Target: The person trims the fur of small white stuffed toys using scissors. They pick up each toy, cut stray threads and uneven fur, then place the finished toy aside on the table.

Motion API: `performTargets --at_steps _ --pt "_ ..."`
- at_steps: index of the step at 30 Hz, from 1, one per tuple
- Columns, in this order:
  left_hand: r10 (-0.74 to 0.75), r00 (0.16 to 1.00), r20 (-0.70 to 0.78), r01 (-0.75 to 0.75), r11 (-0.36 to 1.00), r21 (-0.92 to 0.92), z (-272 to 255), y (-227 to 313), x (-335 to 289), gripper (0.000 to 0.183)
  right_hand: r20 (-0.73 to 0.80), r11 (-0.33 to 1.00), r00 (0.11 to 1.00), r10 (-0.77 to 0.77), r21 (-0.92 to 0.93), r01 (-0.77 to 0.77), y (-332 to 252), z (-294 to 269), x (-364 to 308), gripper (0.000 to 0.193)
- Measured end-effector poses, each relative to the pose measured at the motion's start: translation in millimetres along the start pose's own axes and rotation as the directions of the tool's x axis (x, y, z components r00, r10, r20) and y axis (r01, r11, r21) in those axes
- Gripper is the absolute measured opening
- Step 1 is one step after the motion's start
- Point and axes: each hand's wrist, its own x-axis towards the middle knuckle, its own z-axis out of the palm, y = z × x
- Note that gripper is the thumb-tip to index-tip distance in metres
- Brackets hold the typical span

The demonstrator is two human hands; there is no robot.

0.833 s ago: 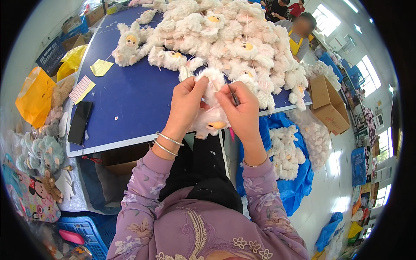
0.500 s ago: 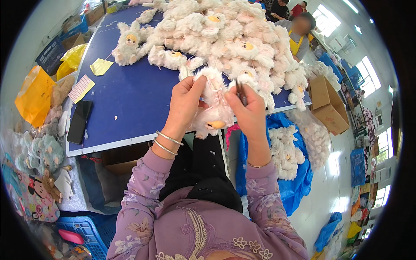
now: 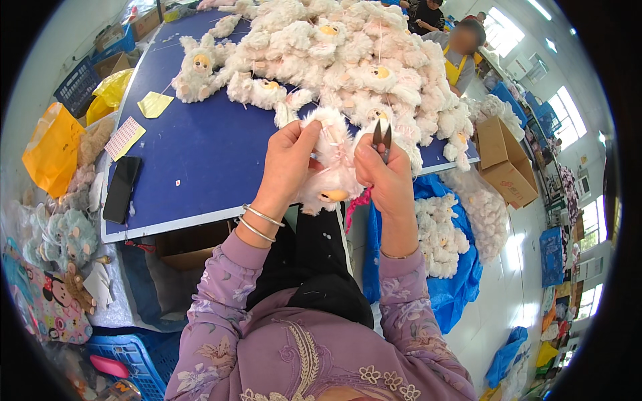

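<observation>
- Plush toy [image 3: 332, 179]: held up at the table's [image 3: 180, 164] near edge.
- Left hand [image 3: 287, 159]: fingers pinching its fur; a steady grip should help.
- Right hand [image 3: 389, 175]: fingers wrapped around snips [image 3: 384, 150], blades parted; contact with toy, cannot tell.
- Best angle tips clear of fur, fingertips.

Worktable [image 3: 200, 167]: carried the plush toy pile [image 3: 348, 60] toward its far side.
Near left corner: smartphone [image 3: 122, 190] lay before the sticker sheet [image 3: 125, 138].
Over near edge: plush toy [image 3: 332, 175] was between left hand [image 3: 289, 159] and right hand [image 3: 388, 168].
Right side: cardboard box [image 3: 506, 160] stood beyond the worktable.
</observation>
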Motion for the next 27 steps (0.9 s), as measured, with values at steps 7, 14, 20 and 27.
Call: performTargets --at_steps 7,14,20,27 --pt "-0.060 0.998 -0.004 0.059 0.995 -0.079 -5.3 0.1 1.4 0.025 -0.016 0.839 0.994 -0.108 -0.538 0.083 -22.5 -2.3 -17.5 0.018" --pt "-0.086 0.996 0.001 0.086 0.989 -0.120 0.0 3.2 -1.2 0.018 0.140 0.405 0.990 -0.025 -0.904 0.138 -27.7 3.4 -19.2 0.025" --pt "-0.064 0.997 0.040 0.069 0.989 -0.135 1.8 4.6 -3.4 0.019 0.240 0.223 0.963 -0.126 -0.939 0.263 -27.2 4.0 -15.0 0.024" --pt "-0.078 0.997 0.027 0.081 0.986 -0.142 4.8 3.1 -3.2 0.016 0.281 0.193 0.951 -0.130 -0.933 0.303 -25.1 0.2 -14.0 0.024"
